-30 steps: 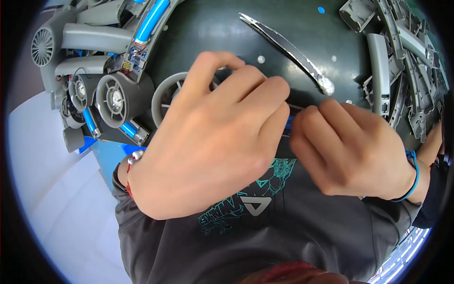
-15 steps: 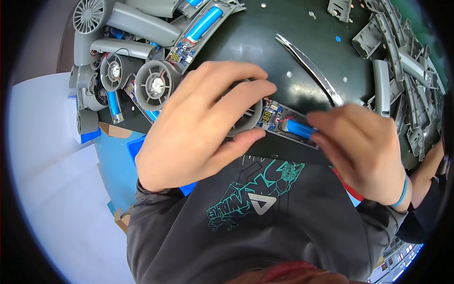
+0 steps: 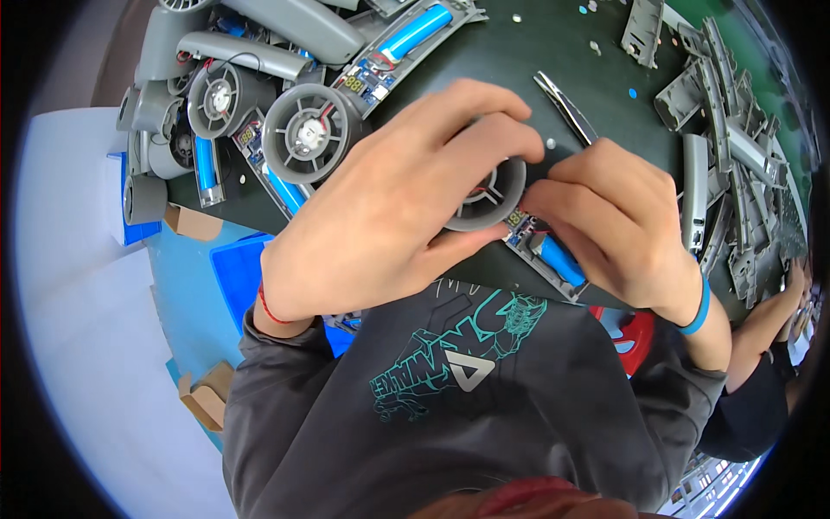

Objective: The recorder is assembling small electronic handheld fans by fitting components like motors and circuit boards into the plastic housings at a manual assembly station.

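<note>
An opened handheld fan is tilted above the dark table, its grey round fan housing (image 3: 497,203) gripped by my left hand (image 3: 389,203), fingers wrapped around the rim. A small circuit board (image 3: 518,227) with a display and a blue cylindrical battery (image 3: 560,261) sit in its grey handle shell (image 3: 571,292). My right hand (image 3: 618,225) is closed in a pinch at the neck between housing and board. Whatever is between those fingertips is hidden. Just beyond the right hand lie metal tweezers (image 3: 566,108), partly covered by it.
Several partly opened grey fans (image 3: 311,134) with blue batteries are heaped at the left. Grey plastic shells (image 3: 735,164) pile up at the right. A blue bin (image 3: 238,277) and a cardboard box (image 3: 207,396) are at lower left. Another person's arm (image 3: 756,346) shows at the right edge.
My right hand has moved left from the battery end to the fan's neck, its fingers now pinched there. The fan has shifted slightly right and its handle end points more toward me.
</note>
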Available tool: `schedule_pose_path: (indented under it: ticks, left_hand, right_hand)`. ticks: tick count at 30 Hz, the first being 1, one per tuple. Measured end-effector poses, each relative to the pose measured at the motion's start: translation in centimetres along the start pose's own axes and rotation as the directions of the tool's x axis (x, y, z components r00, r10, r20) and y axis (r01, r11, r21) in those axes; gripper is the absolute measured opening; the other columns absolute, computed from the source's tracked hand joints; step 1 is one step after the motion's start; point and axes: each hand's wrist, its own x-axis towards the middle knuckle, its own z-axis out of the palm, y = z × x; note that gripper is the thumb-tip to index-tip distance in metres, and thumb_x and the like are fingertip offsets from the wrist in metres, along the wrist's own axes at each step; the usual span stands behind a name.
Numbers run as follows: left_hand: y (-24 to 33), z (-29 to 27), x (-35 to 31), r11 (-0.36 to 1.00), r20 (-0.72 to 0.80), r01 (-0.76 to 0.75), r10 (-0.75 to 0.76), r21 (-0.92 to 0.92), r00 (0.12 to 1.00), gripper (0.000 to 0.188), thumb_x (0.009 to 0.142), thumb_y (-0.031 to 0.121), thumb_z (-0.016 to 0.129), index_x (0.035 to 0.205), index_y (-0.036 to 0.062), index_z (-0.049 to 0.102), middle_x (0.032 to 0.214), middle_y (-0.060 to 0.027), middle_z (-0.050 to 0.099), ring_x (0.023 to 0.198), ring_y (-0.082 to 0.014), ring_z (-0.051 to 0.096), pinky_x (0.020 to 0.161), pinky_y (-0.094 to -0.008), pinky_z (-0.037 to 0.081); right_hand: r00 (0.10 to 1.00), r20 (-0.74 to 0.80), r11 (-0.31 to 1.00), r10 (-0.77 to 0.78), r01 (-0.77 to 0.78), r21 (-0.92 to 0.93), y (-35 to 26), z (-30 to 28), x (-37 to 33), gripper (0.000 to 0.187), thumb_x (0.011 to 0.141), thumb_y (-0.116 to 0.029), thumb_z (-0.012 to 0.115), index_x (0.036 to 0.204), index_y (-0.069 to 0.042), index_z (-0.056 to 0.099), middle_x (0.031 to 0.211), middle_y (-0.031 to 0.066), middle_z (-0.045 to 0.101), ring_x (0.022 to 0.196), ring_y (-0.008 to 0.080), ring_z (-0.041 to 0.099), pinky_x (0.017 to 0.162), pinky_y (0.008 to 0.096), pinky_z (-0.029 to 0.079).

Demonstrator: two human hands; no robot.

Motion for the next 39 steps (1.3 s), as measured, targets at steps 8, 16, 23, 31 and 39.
schedule_pose_path:
  ticks: [8,16,23,31,39]
  left_hand:
    - [-0.6,1.6,-0.5,0.996,-0.127,-0.061,0.052,-0.069,0.99,0.059,0.067,0.001,0.085,0.121,0.0046,0.061,0.127,-0.0141,0.059,0.114,-0.0332,0.06,0.094,-0.0396,0.051]
    - [-0.3,1.0,0.2,0.997,-0.062,-0.071,0.069,-0.031,0.996,0.057,0.067,-0.002,0.081,0.119,0.0045,0.06,0.118,-0.0133,0.06,0.11,-0.034,0.06,0.091,-0.0404,0.051]
    - [-0.4,0.7,0.2,0.997,-0.054,-0.011,0.007,-0.079,0.999,0.056,0.067,-0.001,0.079,0.119,0.0046,0.06,0.117,-0.0123,0.06,0.108,-0.0329,0.061,0.091,-0.0399,0.051]
    - [-1.8,0.4,1.8,0.984,0.038,-0.177,0.178,-0.031,0.983,0.054,0.067,0.0,0.077,0.118,0.0026,0.059,0.113,-0.0131,0.059,0.105,-0.0358,0.059,0.087,-0.0411,0.049]
    - [-0.8,0.8,0.3,0.995,-0.001,-0.03,0.03,-0.095,1.0,0.059,0.07,0.001,0.076,0.125,0.0019,0.057,0.116,-0.0138,0.058,0.105,-0.036,0.058,0.089,-0.0394,0.048]
  right_hand:
    - [0.765,0.284,0.585,0.578,-0.631,0.509,-1.2,-0.4,0.4,0.016,0.083,-0.005,0.077,0.096,0.001,0.068,0.087,0.0032,0.065,0.077,0.0093,0.06,0.067,0.0226,0.047]
    - [0.65,0.373,0.469,0.662,-0.748,0.469,-1.7,-0.8,0.6,0.013,0.084,-0.001,0.07,0.096,0.0,0.065,0.08,-0.0008,0.061,0.071,0.0063,0.055,0.063,0.0219,0.043]
    - [0.999,0.02,0.999,0.048,-0.048,0.01,-0.4,-0.4,-0.2,0.02,0.069,0.001,0.07,0.089,-0.002,0.067,0.086,0.0055,0.062,0.073,0.0175,0.06,0.061,0.0287,0.048]
    - [0.812,0.072,0.722,-0.579,0.552,-0.416,1.9,-0.6,1.4,0.013,0.063,-0.015,0.069,0.073,-0.01,0.063,0.09,0.0054,0.064,0.079,0.0173,0.063,0.059,0.0259,0.049]
    - [0.89,0.173,0.826,0.422,-0.456,0.333,-0.9,-2.3,0.1,0.019,0.079,-0.009,0.077,0.095,0.001,0.071,0.089,0.0073,0.068,0.078,0.0161,0.067,0.069,0.0258,0.052]
